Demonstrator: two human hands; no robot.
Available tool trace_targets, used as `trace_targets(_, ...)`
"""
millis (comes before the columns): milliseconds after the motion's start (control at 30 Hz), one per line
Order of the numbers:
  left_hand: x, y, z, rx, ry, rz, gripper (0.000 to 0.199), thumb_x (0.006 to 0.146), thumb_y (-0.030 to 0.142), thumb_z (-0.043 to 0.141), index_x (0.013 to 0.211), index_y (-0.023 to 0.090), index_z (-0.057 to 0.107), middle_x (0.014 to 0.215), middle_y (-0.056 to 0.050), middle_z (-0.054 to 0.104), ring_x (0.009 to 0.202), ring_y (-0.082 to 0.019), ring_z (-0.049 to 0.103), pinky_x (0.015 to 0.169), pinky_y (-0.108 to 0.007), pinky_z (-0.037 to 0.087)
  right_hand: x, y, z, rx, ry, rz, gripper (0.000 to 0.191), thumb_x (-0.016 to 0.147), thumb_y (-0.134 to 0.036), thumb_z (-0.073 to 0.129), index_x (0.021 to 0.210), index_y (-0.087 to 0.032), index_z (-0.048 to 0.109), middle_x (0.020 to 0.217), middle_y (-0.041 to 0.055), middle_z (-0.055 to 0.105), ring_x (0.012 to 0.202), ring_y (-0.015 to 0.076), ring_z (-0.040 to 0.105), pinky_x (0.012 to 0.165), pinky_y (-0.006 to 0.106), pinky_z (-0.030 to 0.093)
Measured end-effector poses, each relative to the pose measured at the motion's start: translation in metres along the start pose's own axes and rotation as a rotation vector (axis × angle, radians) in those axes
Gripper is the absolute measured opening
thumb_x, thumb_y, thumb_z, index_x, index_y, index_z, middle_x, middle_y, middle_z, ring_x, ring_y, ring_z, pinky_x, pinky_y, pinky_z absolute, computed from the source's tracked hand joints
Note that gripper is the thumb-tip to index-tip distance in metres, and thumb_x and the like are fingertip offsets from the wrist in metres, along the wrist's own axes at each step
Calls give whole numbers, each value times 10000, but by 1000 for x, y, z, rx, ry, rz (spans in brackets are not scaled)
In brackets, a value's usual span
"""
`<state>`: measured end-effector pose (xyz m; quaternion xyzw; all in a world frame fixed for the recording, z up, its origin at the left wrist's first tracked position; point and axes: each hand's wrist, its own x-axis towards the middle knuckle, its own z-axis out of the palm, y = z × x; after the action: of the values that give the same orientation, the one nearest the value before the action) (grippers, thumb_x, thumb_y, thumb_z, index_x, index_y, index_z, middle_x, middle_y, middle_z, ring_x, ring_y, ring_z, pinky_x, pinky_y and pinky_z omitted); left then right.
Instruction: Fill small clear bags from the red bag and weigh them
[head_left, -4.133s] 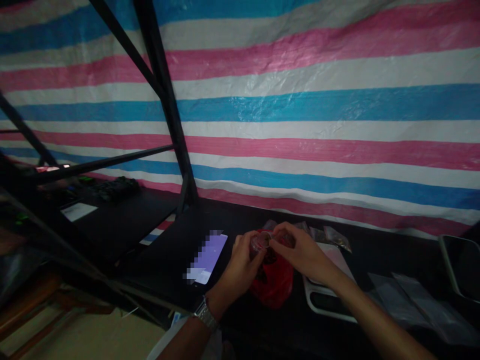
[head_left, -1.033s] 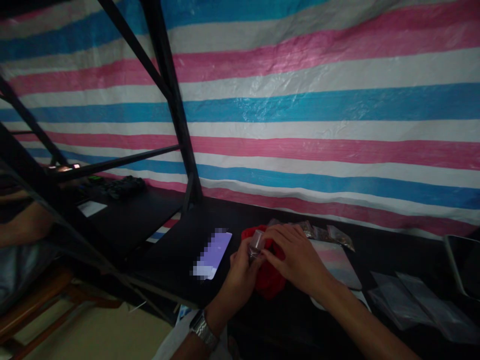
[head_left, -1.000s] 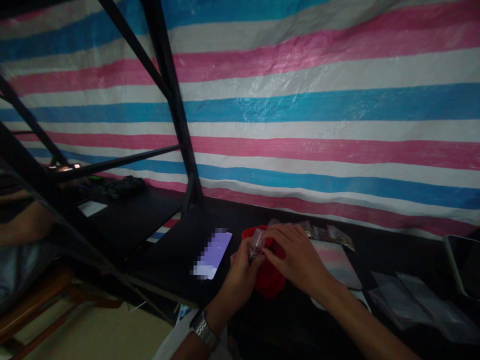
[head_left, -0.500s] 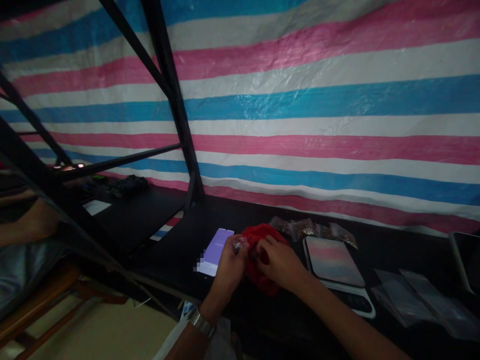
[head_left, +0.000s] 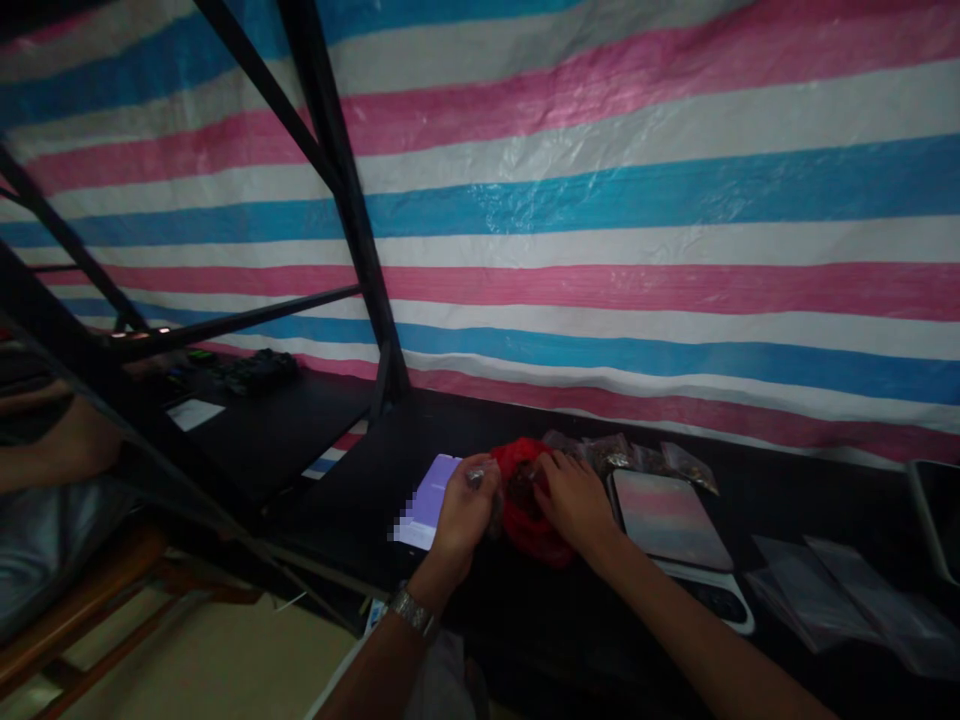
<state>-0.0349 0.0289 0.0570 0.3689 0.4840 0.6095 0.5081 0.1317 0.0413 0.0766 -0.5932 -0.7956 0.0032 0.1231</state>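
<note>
In our left hand we pinch a clear bag; our right hand dips into the red bag on the tabletop, its hold we cannot tell. A scale lies to the right, filled packets along its far side.

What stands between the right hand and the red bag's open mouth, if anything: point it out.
Nothing visible: the right hand is right at the open mouth of the red bag. The left hand, pinching a clear bag, is on the opposite side; the scale lies off to the right.
</note>
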Motion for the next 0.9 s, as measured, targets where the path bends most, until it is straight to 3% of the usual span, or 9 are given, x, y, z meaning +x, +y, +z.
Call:
trace_targets(333, 24, 0, 6, -227, 32, -144, 307, 725, 239, 785, 995, 171, 656, 778, 4, 710, 635, -141, 675, 647, -256, 539, 20, 0, 8, 176, 33, -13, 137, 930, -198, 644, 1066, -212, 651, 1176, 99, 742, 1135, 273, 658, 975, 393, 403)
trace_targets(533, 23, 12, 2, -341, -40, -203, 187, 729, 217, 709, 747, 198, 524, 598, 60, 562, 478, -98, 539, 515, -215, 458, 24, 4, 8, 304, -35, -134, 161, 846, -143, 689, 992, -201, 654, 1093, 60, 751, 1079, 234, 661, 940, 351, 396)
trace_targets(900, 19, 14, 3, -307, -38, -207, 215, 754, 260, 711, 763, 213, 501, 585, 75, 498, 454, -96, 490, 468, -206, 399, 6, 29, -8, 479, -195, -262, 252, 697, -110, 765, 910, -217, 686, 1016, 49, 745, 1011, 258, 645, 959, 389, 416)
